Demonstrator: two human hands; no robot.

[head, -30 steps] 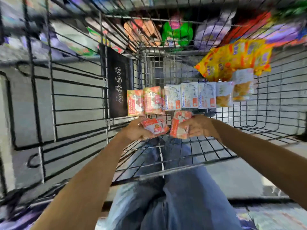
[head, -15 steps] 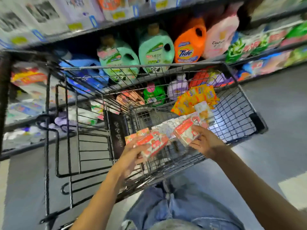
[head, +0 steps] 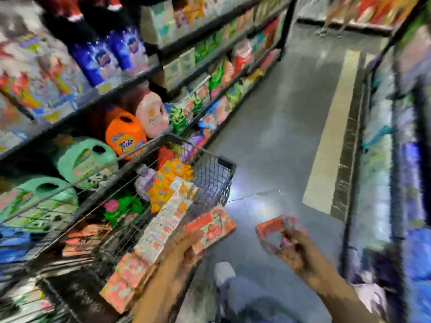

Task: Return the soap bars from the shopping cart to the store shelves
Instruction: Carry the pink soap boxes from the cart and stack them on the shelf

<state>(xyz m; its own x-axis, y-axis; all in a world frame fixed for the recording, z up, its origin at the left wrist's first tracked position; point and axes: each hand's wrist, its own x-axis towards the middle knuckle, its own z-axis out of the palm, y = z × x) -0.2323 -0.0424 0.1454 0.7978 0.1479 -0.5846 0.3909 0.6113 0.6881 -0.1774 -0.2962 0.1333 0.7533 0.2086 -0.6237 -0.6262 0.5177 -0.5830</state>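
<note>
While the shopping cart (head: pixel 217 160) stands beside the store shelves (head: pixel 130 76) | left hand (head: pixel 186 249) grips red soap bar (head: pixel 211 226) at cart rim | right hand (head: pixel 295 251) grips second soap bar (head: pixel 271 228) over floor (head: pixel 279 136).

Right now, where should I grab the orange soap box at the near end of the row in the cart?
Pinch the orange soap box across its upper edge, coming from above. It looks packed against the next box, with the cart wire around it, so only the top seems free.
</note>
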